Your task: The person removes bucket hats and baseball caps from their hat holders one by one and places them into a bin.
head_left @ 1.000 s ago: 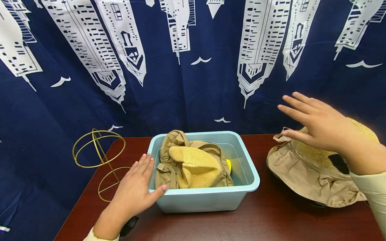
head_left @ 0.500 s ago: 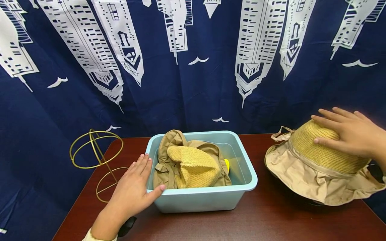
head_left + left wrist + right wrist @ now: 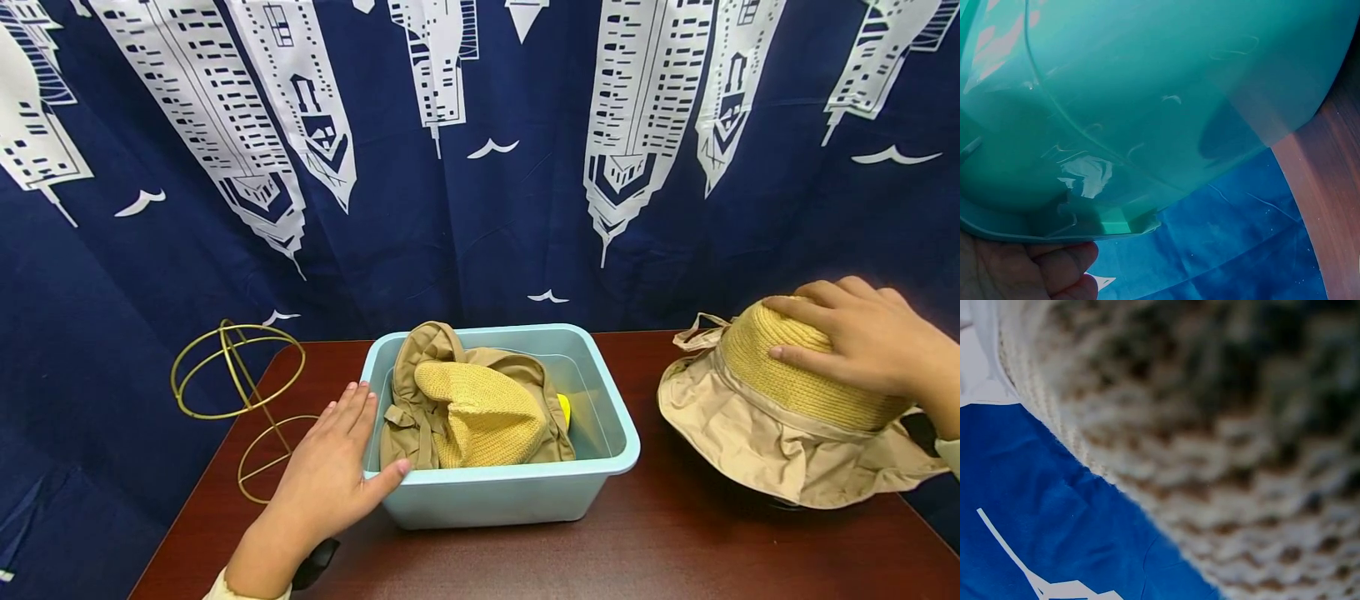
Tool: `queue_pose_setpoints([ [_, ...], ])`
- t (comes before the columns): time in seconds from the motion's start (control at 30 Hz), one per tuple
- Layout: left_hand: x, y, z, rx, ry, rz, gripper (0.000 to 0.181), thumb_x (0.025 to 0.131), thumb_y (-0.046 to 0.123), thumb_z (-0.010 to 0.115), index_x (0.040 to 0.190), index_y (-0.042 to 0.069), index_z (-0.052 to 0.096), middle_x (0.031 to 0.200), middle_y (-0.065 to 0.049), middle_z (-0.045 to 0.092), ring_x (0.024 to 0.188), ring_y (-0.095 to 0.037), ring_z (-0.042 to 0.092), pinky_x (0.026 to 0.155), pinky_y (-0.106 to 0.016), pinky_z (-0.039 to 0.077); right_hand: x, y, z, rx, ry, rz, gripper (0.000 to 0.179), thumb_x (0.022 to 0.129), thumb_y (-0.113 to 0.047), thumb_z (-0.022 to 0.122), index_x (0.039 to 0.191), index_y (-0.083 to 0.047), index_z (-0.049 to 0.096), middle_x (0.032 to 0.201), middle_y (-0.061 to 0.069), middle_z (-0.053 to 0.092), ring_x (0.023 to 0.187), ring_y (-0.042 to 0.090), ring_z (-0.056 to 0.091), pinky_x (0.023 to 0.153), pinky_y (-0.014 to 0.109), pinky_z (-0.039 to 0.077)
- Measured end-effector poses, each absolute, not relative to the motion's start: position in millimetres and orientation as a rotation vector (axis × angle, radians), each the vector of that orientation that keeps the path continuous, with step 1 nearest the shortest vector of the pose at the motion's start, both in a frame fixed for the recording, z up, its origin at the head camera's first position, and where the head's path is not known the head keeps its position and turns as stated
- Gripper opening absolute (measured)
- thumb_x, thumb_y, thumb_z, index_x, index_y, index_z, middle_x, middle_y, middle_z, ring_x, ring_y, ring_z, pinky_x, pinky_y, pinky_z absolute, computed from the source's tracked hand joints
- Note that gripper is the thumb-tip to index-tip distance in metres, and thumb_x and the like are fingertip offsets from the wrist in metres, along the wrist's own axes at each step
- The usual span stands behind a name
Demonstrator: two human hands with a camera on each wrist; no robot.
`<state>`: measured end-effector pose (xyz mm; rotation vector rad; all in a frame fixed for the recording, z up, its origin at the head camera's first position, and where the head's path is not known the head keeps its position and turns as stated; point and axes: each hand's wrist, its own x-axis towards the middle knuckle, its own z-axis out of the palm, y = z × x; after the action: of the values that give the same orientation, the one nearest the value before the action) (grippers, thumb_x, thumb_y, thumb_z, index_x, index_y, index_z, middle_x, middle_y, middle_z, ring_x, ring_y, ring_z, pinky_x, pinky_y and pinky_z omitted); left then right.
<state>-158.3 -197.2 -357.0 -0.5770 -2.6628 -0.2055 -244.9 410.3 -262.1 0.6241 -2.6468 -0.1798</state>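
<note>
My left hand (image 3: pixel 322 479) rests with straight fingers on the left rim of a light blue plastic bin (image 3: pixel 517 500), its thumb over the front rim. In the left wrist view, fingers (image 3: pixel 1063 269) show beside the bin's wall (image 3: pixel 1166 125). Inside the bin lies a folded sun hat (image 3: pixel 487 408) with a tan cloth brim and yellow woven crown. At the right, my right hand (image 3: pixel 870 342) grips the crown of another sun hat (image 3: pixel 795 450), thumb on the near side, fingertips hidden behind. Its woven crown (image 3: pixel 1210 487) fills much of the right wrist view, blurred.
A gold wire stand (image 3: pixel 277 417) with round hoops stands left of the bin. Something bright yellow (image 3: pixel 564 410) peeks out by the bin's right inner side. A dark thing, mostly hidden, lies under the right hat. Behind the reddish-brown table (image 3: pixel 622 558) hangs a navy curtain (image 3: pixel 487 225).
My right hand has come down from above the right hat onto its crown, and its fingers have bent over it. My left hand has stayed on the bin's rim.
</note>
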Motion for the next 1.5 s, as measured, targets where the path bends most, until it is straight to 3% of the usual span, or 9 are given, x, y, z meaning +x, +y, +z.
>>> queue_pose_setpoints([
  [0.47, -155.8, -200.9, -357.5, -0.560, -2.662, -0.210, 0.087, 0.089, 0.059, 0.059, 0.140, -0.011, 0.049, 0.149, -0.026, 0.042, 0.143, -0.037, 0.034, 0.113, -0.053, 0.031, -244.4, 393.2, -245.5, 0.710, -2.449, -0.251, 0.048, 0.071, -0.057, 0.079, 0.098, -0.020, 0.065, 0.097, 0.006, 0.058, 0.093, 0.034, 0.048, 0.064, 0.053, 0.035],
  [0.67, -156.2, -202.1, -356.8, -0.559, -2.670, -0.214, 0.088, 0.088, 0.059, 0.061, 0.140, -0.011, 0.048, 0.150, -0.025, 0.041, 0.143, -0.036, 0.033, 0.114, -0.052, 0.030, -239.7, 375.6, -221.0, 0.732, -2.382, -0.282, 0.051, 0.069, -0.060, 0.078, 0.097, -0.019, 0.064, 0.097, 0.008, 0.058, 0.091, 0.035, 0.047, 0.064, 0.054, 0.034],
  [0.97, -156.5, -204.1, -359.5, -0.559, -2.659, -0.215, 0.086, 0.089, 0.057, 0.060, 0.139, -0.011, 0.049, 0.149, -0.026, 0.043, 0.142, -0.036, 0.034, 0.113, -0.052, 0.031, -237.5, 330.9, -174.5, 0.830, -2.270, -0.287, 0.053, 0.074, -0.063, 0.072, 0.099, -0.017, 0.062, 0.101, 0.009, 0.057, 0.095, 0.037, 0.047, 0.067, 0.056, 0.032],
  [1.1, -156.6, -203.8, -360.8, -0.564, -2.652, -0.222, 0.087, 0.089, 0.059, 0.059, 0.139, -0.011, 0.049, 0.149, -0.026, 0.042, 0.143, -0.036, 0.034, 0.114, -0.051, 0.031, -239.1, 309.6, -158.5, 0.892, -2.197, -0.283, 0.057, 0.080, -0.069, 0.062, 0.100, -0.015, 0.062, 0.102, 0.009, 0.057, 0.097, 0.038, 0.046, 0.068, 0.055, 0.031],
  [1.33, -158.2, -201.8, -359.4, -0.571, -2.639, -0.230, 0.088, 0.088, 0.060, 0.059, 0.140, -0.011, 0.048, 0.149, -0.025, 0.042, 0.143, -0.036, 0.033, 0.114, -0.051, 0.030, -245.1, 266.7, -142.2, 0.953, -2.113, -0.293, 0.073, 0.090, -0.080, 0.030, 0.098, -0.013, 0.058, 0.098, 0.012, 0.053, 0.092, 0.040, 0.043, 0.066, 0.054, 0.029],
  [1.5, -159.9, -199.5, -357.3, -0.582, -2.636, -0.234, 0.088, 0.088, 0.059, 0.060, 0.140, -0.011, 0.048, 0.149, -0.025, 0.042, 0.143, -0.036, 0.033, 0.114, -0.051, 0.030, -248.8, 233.5, -136.7, 0.974, -2.070, -0.252, 0.073, 0.091, -0.078, 0.027, 0.098, -0.012, 0.056, 0.098, 0.012, 0.051, 0.089, 0.040, 0.041, 0.067, 0.055, 0.029],
])
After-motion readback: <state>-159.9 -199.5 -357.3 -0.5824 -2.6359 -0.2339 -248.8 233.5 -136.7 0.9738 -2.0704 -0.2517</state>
